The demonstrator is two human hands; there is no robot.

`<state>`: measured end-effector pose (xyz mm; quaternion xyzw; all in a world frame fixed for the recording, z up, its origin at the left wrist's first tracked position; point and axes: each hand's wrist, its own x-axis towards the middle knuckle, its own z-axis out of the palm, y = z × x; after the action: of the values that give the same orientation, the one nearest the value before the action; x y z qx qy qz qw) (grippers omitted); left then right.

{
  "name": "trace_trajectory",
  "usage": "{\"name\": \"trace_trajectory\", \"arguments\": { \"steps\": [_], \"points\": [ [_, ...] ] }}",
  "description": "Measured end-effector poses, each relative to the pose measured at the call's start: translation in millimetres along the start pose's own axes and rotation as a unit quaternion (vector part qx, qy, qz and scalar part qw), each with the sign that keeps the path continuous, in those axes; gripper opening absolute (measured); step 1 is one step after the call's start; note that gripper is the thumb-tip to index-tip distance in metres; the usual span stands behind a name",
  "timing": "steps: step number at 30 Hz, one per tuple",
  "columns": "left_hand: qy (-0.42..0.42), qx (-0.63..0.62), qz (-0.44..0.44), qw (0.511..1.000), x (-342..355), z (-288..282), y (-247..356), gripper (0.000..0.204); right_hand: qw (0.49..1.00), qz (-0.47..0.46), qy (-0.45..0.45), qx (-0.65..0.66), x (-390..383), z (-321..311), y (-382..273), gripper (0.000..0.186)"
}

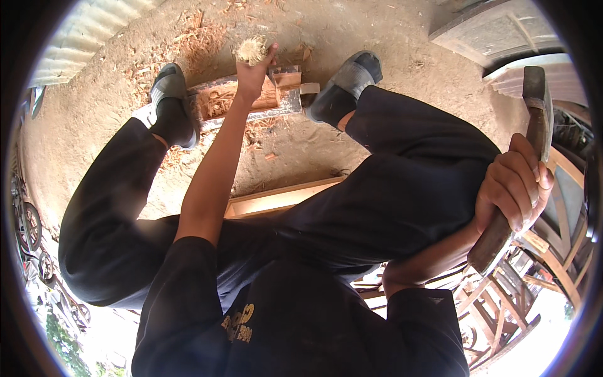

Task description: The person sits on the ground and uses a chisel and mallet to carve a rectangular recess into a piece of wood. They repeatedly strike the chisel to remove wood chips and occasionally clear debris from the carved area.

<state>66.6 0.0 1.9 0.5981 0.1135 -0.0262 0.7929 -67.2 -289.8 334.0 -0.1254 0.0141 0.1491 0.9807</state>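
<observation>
Block of hollowed reddish wood [289,80] lies under the left hand [252,80], curled seemingly to steady a pale, round, frayed-topped tool [251,50], while right of the block the right hand [512,185] clenches a dark, worn mallet-like tool [534,85].

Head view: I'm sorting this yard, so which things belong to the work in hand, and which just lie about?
Likely in use:
frayed-ended tool, in the left hand
dark club-shaped tool, in the right hand
hollowed wooden piece

Seemingly lying about:
scattered shavings, upper left
wooden frames, lower right
wheels, left edge
</observation>
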Motion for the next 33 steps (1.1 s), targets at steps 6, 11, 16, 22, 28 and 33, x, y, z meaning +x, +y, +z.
{"name": "trace_trajectory", "arguments": {
  "steps": [6,11,16,22,28,33],
  "points": [
    [-0.048,0.041,0.012,0.998,-14,5,8,0.025,1.0,0.008,0.003,-0.027,3,2,6,0.012],
    [-0.055,0.044,0.013,0.997,-15,5,4,0.026,0.998,-0.017,0.041,-0.052,6,8,12,0.014],
    [-0.021,0.014,0.02,0.999,-15,8,-2,0.031,0.995,-0.016,0.059,-0.084,-2,20,16,0.013],
    [0.002,0.052,0.043,0.998,-25,14,-5,0.031,0.952,0.023,0.091,-0.291,-9,20,21,0.014],
    [-0.038,0.027,0.067,0.997,-18,-4,-28,0.029,0.782,-0.046,0.321,-0.532,21,-17,104,0.012],
    [-0.055,0.006,0.065,0.996,-23,10,-19,0.027,0.761,0.169,0.277,-0.561,38,-75,153,0.014]
  ]
}}
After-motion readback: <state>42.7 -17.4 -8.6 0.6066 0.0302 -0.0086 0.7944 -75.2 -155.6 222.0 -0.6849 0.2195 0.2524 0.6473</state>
